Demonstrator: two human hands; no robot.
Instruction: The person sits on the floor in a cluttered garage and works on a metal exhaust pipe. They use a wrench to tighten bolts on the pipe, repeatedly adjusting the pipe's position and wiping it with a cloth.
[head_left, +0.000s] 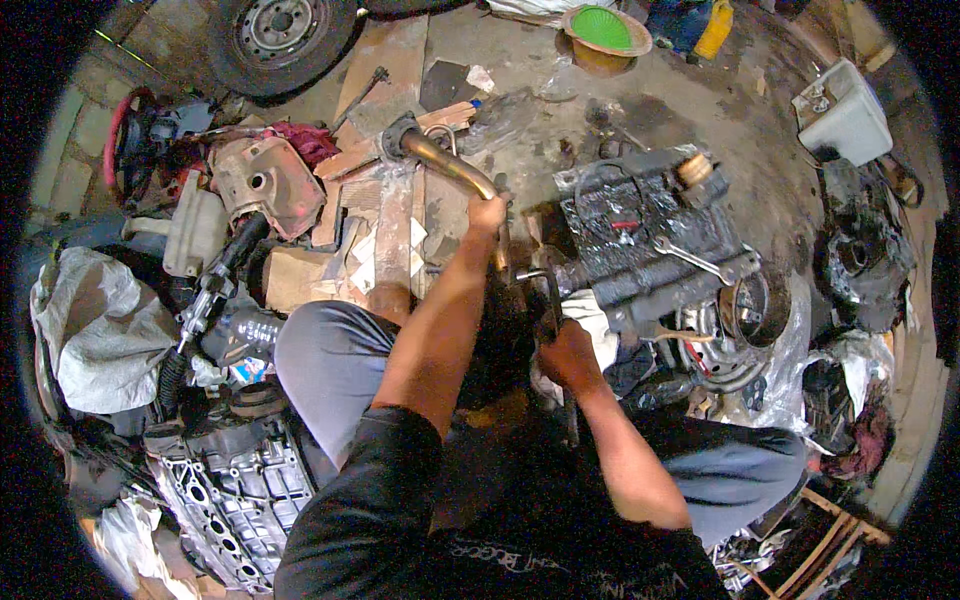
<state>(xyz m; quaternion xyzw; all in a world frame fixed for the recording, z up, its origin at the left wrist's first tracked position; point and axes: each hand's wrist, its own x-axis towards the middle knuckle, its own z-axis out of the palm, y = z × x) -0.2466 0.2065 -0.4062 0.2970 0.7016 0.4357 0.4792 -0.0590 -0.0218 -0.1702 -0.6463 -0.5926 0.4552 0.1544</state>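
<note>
My left hand [488, 214] is wrapped around a bent, brass-coloured metal pipe [445, 158]. A dark flange sits on the pipe's far left end, and its other end points down toward my lap. Just right of that lower end, my right hand [568, 358] grips an L-shaped metal bar [553, 292]. The bar's short bent end lies close beside the pipe; whether they touch I cannot tell. Below my right fist the bar's shaft runs on toward my lap. What lies between my knees is dark and hard to make out.
Right of my hands lies an oily black metal part [625, 225] with a combination wrench [692, 260] on it. An engine cylinder head [230, 500] is at lower left, a wheel [282, 35] at far left. A white bin [845, 110] and a green-lined bowl [605, 32] stand farther off.
</note>
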